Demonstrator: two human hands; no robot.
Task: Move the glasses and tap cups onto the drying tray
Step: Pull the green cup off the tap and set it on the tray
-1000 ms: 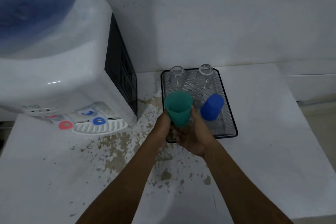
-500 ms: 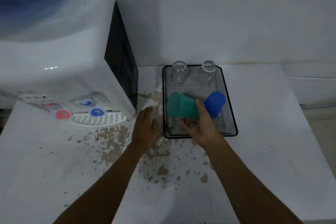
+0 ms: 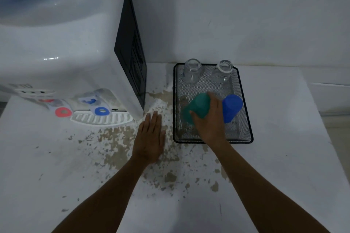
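Observation:
A black mesh drying tray (image 3: 246,119) lies on the white table against the wall. Two clear glasses, one on the left (image 3: 191,71) and one on the right (image 3: 223,72), stand upside down at its far end. A blue cup (image 3: 231,107) stands upside down at the tray's right side. My right hand (image 3: 210,119) grips a green cup (image 3: 198,107), turned mouth down and tilted, over the tray's left half. Whether its rim touches the mesh is unclear. My left hand (image 3: 149,138) lies flat and empty on the table, left of the tray.
A white water dispenser (image 3: 72,47) with a blue bottle on top fills the left. Its red tap (image 3: 63,112), blue tap (image 3: 102,111) and drip grille (image 3: 100,119) face the table. The tabletop paint is chipped around my left hand. The table's right edge falls off near the tray.
My right hand has turned the green cup from upright to mouth down and lowered it toward the tray. My left hand let go of the cup and settled flat on the table.

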